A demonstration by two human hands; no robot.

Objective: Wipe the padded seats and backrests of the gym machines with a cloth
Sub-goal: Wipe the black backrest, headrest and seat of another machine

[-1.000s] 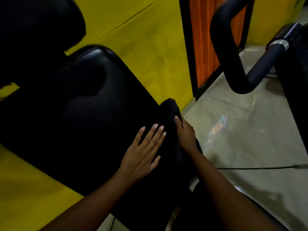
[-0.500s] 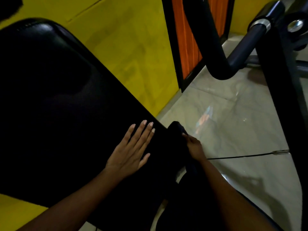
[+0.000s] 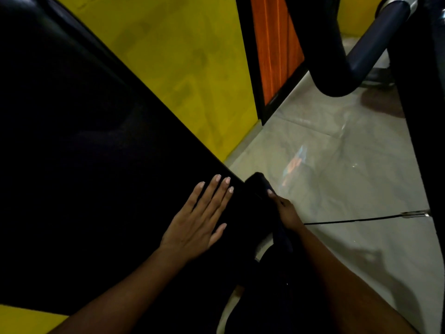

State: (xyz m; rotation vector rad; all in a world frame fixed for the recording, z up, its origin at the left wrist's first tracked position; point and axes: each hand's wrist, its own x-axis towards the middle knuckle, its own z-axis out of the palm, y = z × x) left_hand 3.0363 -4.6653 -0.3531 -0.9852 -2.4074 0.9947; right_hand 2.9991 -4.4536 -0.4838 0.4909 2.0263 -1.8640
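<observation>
A large black padded seat [image 3: 79, 150] fills the left half of the view, slanting down to the right. My left hand [image 3: 199, 220] lies flat on the pad near its right edge, fingers straight. A dark cloth [image 3: 258, 189] hangs over that right edge. My right hand [image 3: 286, 210] grips the cloth against the edge of the pad; its fingers are mostly hidden behind the cloth.
A yellow wall [image 3: 183, 68] stands behind the pad, with an orange door [image 3: 277, 49] in a black frame. A black padded machine arm [image 3: 337, 56] and an upright frame [image 3: 419, 116] stand at the right. A thin cable [image 3: 361, 219] crosses the grey floor [image 3: 337, 165].
My right hand has slid the cloth down along the pad's right edge. The left hand stays flat on the pad. The view has come closer to the pad.
</observation>
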